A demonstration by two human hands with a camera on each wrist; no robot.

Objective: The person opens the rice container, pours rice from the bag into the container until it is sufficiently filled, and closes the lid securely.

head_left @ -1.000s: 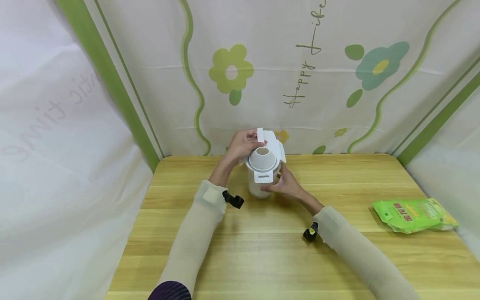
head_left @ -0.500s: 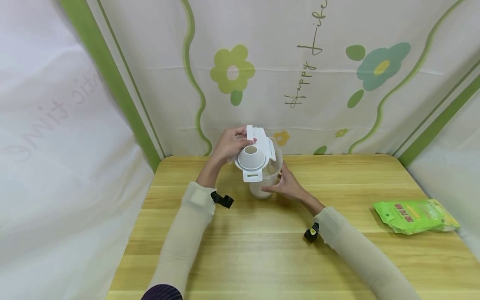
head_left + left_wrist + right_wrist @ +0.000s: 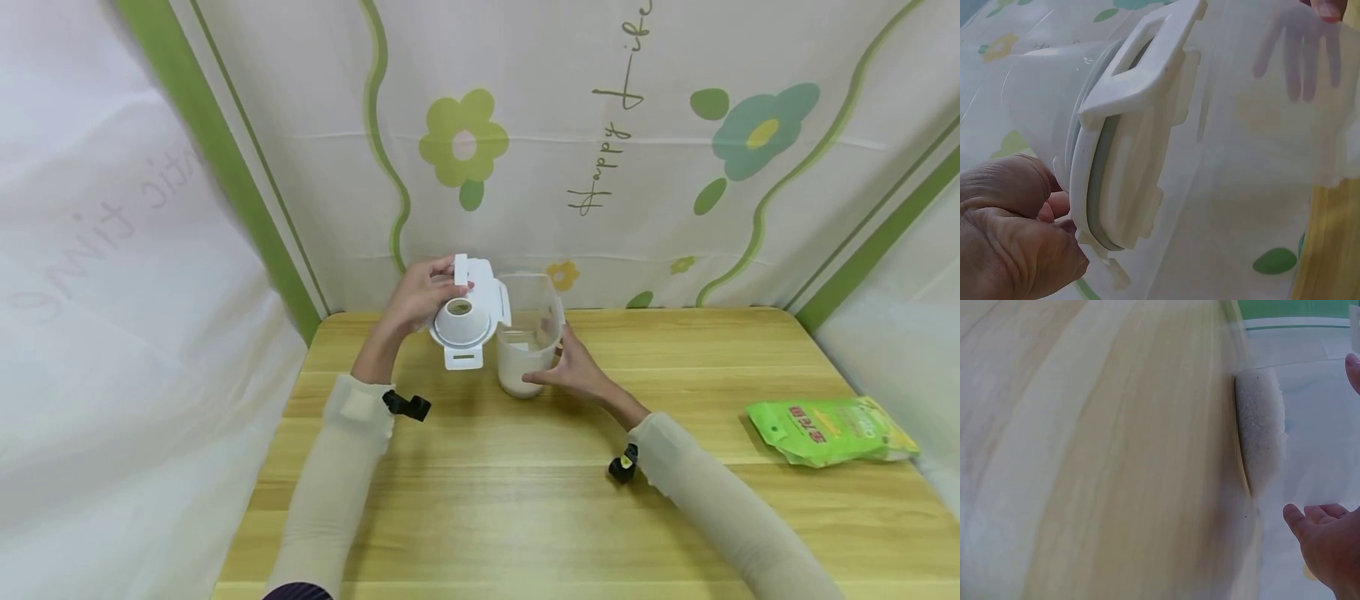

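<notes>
My left hand [image 3: 415,297] grips a white lid [image 3: 483,292] by its far-left edge, holding it up to the left of the container. A cone-shaped measuring cup [image 3: 461,327] sits on the lid, whose clips stick out at the sides. In the left wrist view a grey seal [image 3: 1099,178] runs round the lid's edge. A tall translucent storage container [image 3: 516,365] stands uncovered on the table. My right hand [image 3: 576,367] holds its right side, thumb in front and fingers behind. White grains [image 3: 1259,428] lie in its bottom.
A green packet [image 3: 831,430] lies at the right side of the wooden table [image 3: 525,500]. Close behind the table's back edge hangs a printed white curtain [image 3: 540,167], with more white cloth at both sides.
My left hand has moved left with the lid, from over the container to beside it, uncovering the container's mouth. My right hand and the container have stayed in place.
</notes>
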